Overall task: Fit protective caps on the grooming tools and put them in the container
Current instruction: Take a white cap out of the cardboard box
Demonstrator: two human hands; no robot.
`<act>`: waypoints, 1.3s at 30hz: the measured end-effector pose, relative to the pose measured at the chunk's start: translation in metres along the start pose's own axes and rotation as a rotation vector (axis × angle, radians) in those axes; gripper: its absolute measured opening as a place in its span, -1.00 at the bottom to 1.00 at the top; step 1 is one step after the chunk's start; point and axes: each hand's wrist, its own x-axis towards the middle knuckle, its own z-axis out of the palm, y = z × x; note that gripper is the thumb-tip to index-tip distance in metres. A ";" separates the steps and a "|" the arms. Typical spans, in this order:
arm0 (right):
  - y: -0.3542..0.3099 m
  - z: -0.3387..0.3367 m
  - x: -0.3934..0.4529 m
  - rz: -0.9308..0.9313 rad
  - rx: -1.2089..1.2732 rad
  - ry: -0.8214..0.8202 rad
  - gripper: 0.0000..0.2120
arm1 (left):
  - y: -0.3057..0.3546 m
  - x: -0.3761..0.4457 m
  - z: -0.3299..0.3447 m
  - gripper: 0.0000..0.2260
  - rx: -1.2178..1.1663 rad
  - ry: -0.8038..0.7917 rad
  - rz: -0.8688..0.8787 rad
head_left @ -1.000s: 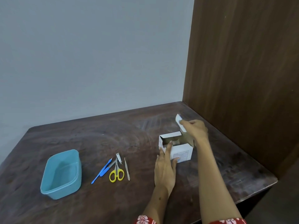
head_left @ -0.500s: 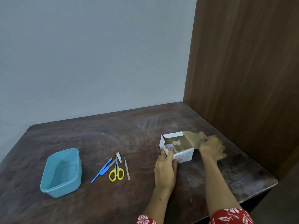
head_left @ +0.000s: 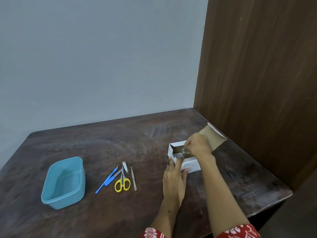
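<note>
So it's a dark brown wooden table [head_left: 103, 148] with a worn, scuffed top, pushed into a corner. Behind the table is a plain pale grey-blue wall [head_left: 103, 57]. Along the table's right edge stands a tall brown wood-grain panel [head_left: 260, 74], maybe a wardrobe side. Lighting is soft and even.

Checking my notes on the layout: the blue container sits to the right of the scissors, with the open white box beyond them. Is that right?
Not quite. The head view shows the blue container to the left of the scissors, not the right. The open white box does sit on their other side.
</note>
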 end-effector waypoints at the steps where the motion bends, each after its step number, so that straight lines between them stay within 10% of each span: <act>1: -0.003 0.005 -0.001 0.023 -0.049 -0.054 -0.85 | 0.001 -0.001 -0.001 -0.62 -0.018 -0.003 -0.011; 18: -0.010 0.025 -0.004 -0.027 -0.159 -0.077 -0.79 | 0.004 -0.001 -0.004 -0.34 -0.094 -0.015 -0.161; 29: 0.004 -0.025 -0.010 0.002 0.749 0.009 -0.83 | 0.006 -0.003 -0.008 -0.29 -0.087 -0.002 -0.140; 36: 0.043 -0.031 -0.007 0.196 0.763 0.806 -0.73 | 0.004 -0.003 -0.007 -0.27 -0.075 -0.012 -0.142; 39: 0.057 -0.027 -0.004 0.477 0.958 0.895 -0.69 | 0.004 -0.003 -0.007 -0.26 -0.055 -0.033 -0.146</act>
